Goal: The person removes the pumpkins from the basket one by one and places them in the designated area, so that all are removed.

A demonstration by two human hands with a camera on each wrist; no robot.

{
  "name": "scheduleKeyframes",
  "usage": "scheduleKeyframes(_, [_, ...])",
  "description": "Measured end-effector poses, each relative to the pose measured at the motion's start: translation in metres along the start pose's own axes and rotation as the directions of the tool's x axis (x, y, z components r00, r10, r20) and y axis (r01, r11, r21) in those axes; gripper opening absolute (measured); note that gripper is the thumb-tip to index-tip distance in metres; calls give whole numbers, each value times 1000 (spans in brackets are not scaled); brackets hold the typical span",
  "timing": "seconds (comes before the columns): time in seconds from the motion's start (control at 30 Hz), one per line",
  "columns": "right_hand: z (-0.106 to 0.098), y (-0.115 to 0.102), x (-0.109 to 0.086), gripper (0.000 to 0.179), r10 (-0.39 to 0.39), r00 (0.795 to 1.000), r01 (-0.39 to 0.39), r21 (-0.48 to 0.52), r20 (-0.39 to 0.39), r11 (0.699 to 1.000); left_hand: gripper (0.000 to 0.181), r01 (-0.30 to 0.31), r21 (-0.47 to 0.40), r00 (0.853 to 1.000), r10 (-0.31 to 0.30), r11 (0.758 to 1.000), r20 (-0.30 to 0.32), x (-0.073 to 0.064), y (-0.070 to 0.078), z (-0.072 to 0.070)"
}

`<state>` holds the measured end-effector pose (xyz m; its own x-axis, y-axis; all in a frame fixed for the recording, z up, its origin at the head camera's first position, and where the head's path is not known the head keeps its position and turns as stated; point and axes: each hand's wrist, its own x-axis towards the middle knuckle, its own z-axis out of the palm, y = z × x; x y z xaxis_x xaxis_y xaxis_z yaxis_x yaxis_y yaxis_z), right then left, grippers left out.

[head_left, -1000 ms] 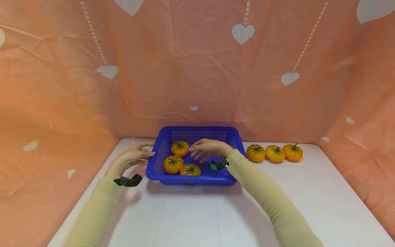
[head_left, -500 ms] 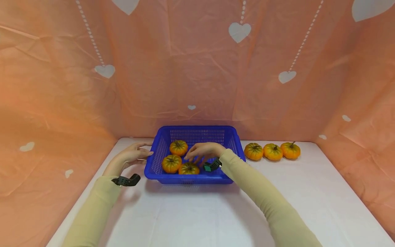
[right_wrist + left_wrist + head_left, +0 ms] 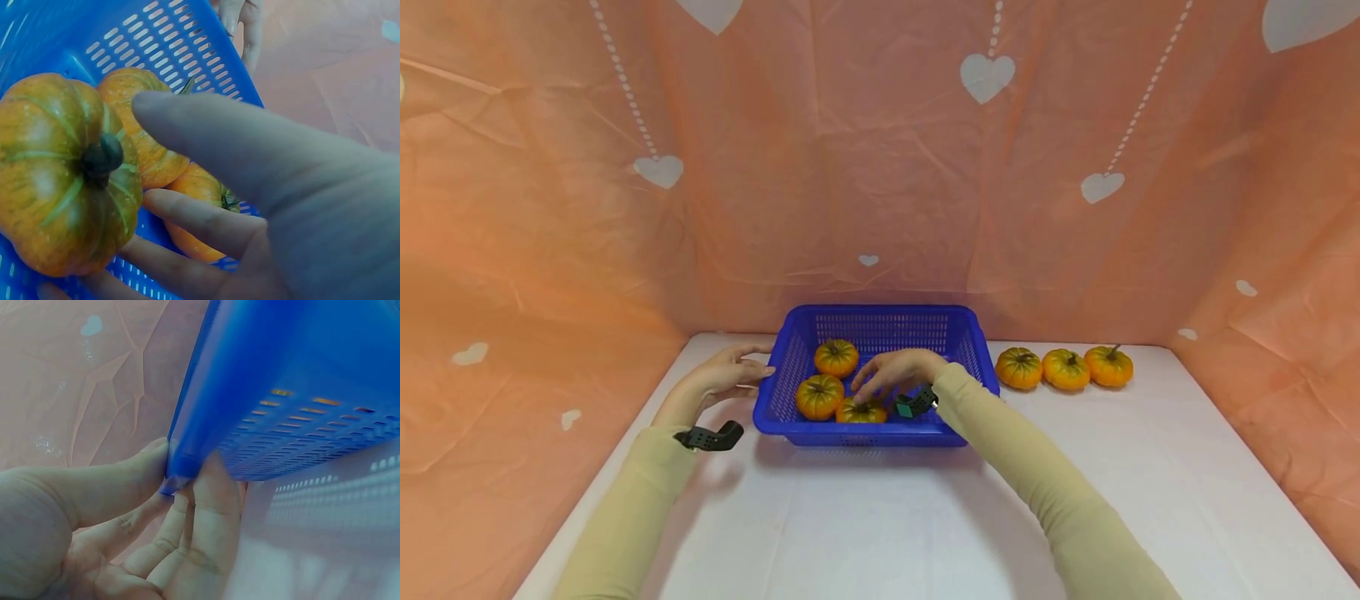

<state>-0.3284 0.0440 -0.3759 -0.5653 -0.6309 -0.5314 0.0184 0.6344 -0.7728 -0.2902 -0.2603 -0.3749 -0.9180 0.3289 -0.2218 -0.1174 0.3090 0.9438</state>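
Note:
A blue plastic basket (image 3: 820, 432) holds three small orange-green pumpkins. My left hand (image 3: 724, 377) pinches its left rim, thumb on one side and fingers beneath, as the left wrist view shows. Inside the basket, my right hand (image 3: 895, 371) hovers over the front pumpkin (image 3: 861, 412), its thumb near the stem. The right wrist view has that pumpkin (image 3: 56, 181) large, with fairly straight fingers (image 3: 181, 269) beside it and the thumb apart. Whether they touch it I cannot tell. The left pumpkin (image 3: 820, 397) and back pumpkin (image 3: 837, 358) sit close by.
Three more pumpkins (image 3: 1066, 369) stand in a row on the white table (image 3: 1075, 467), right of the basket. A pink cloth (image 3: 880, 183) with white hearts hangs behind and along both sides.
My right hand has moved left and slightly down within the basket, and its thumb has come over the front pumpkin. My left hand stays at the rim.

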Motion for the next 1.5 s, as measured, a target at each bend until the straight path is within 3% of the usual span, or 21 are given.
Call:
scheduleKeyframes(0.23, [2, 3, 0, 46, 47, 999, -47, -35, -5, 998, 63, 3, -18, 1000, -3, 1000, 2, 2, -1, 1])
scheduleKeyframes(0.57, [0, 6, 2, 36, 48, 999, -48, -63, -4, 997, 62, -1, -16, 1000, 1, 1000, -2, 3, -5, 1])
scheduleKeyframes(0.73, [0, 9, 2, 35, 57, 998, -57, -8, 5, 998, 61, -4, -21, 1000, 4, 1000, 4, 4, -7, 2])
scheduleKeyframes(1.13, [-4, 9, 0, 36, -3, 999, -1, 77, 49, 997, 62, -26, -20, 999, 27, 999, 17, 5, -5, 1])
scheduleKeyframes(1.33, [-9, 5, -8, 36, -73, 997, 74, 76, -9, 994, 60, -4, 5, 1000, 4, 1000, -5, 1, -1, -1])
scheduleKeyframes(1.5, [-19, 0, -24, 39, -115, 992, 122, 144, -51, 982, 62, -6, 10, 1000, 6, 1000, 9, -3, 0, -2])
